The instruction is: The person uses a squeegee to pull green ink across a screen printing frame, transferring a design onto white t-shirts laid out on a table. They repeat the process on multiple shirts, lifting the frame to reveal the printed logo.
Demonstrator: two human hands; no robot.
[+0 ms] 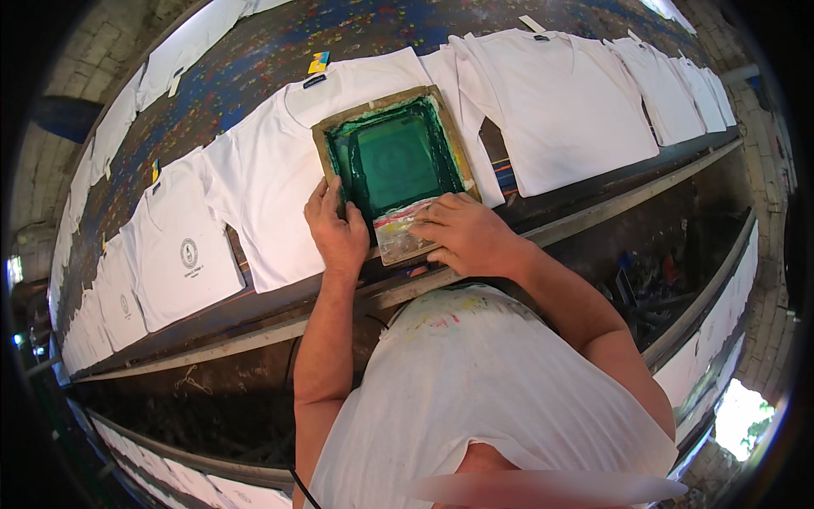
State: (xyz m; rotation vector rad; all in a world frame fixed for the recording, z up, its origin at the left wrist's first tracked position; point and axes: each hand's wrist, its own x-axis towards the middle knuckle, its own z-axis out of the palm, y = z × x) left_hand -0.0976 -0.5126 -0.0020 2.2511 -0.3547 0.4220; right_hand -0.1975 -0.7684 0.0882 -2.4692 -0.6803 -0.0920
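Note:
A wooden screen-printing frame with green ink over its mesh lies tilted on a white T-shirt. Dark green ink is thick along the inner edges. My left hand grips the frame's near left side, fingers bent over the wood. My right hand is closed over a paint-streaked flat board at the frame's near side, thumb low and fingers on top. Whether that board is a separate squeegee or part of the frame, I cannot tell. The frame hides the shirt's front beneath it.
Left of me, a white T-shirt carries a dark round print; several more lie beyond it. To the right, white T-shirts show no visible print. A rail runs along the near edge of the paint-spotted table. Another shirt-covered table stands behind me.

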